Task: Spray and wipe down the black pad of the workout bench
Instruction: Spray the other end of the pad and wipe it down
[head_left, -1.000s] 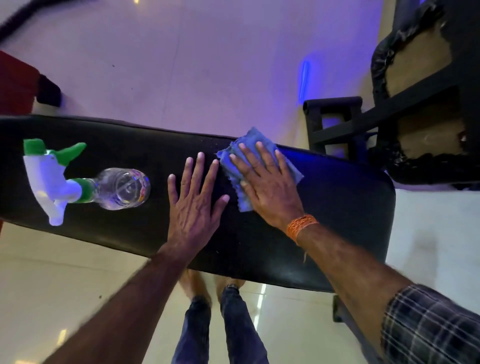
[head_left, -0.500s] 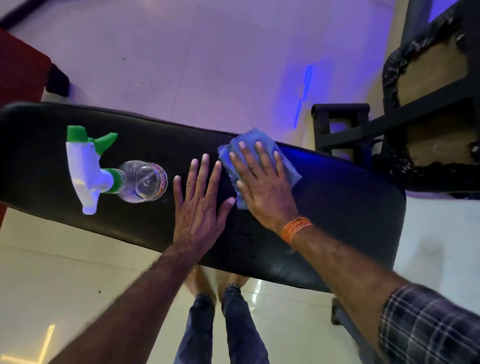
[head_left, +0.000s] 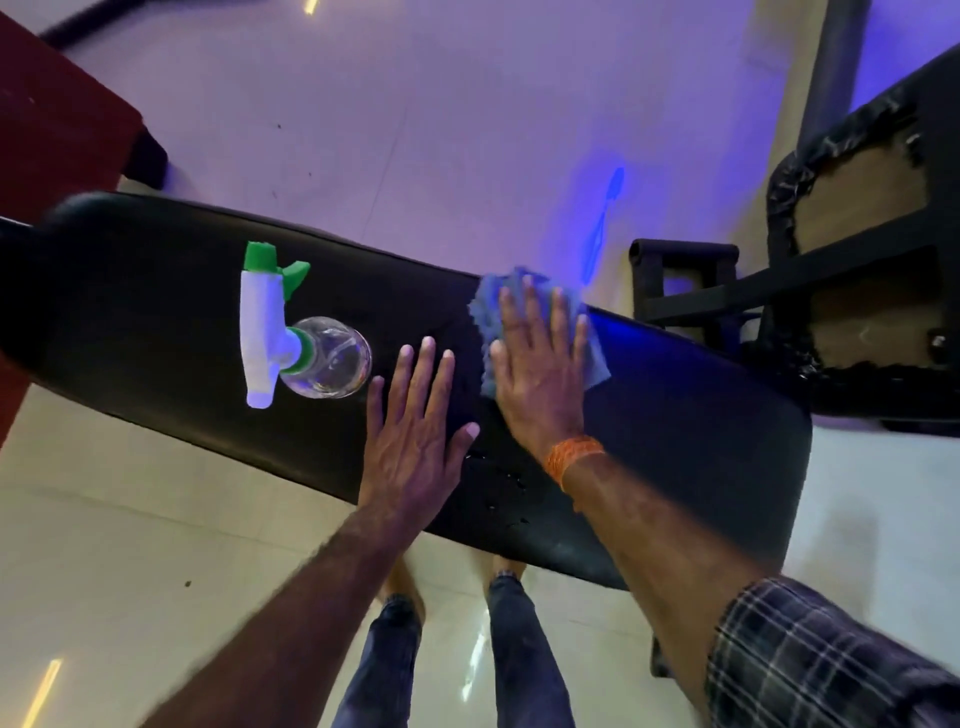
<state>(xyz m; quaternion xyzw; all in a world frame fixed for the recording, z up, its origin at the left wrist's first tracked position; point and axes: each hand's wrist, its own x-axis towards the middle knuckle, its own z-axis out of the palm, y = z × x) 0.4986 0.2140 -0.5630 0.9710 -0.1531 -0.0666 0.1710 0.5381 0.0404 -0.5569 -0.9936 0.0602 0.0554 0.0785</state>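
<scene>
Right hand (head_left: 535, 374) fingers spread, pressed flat on blue cloth (head_left: 592, 358), pinning it to black pad (head_left: 691, 415) near far edge. Left hand (head_left: 415, 441) just beside, fingers splayed, palm flat on bare pad, holding nothing. Few wet droplets (head_left: 506, 483) on pad between wrists (nearer right one, with orange band (head_left: 571, 457)). Spray bottle (head_left: 296, 338) stood upright on pad just beyond left fingertips, not touching. Pale floor (head_left: 415, 104) beyond

right hand (head_left: 535, 374) flat on blue cloth (head_left: 592, 358), black pad (head_left: 701, 431), spray bottle (head_left: 306, 343) upright
</scene>
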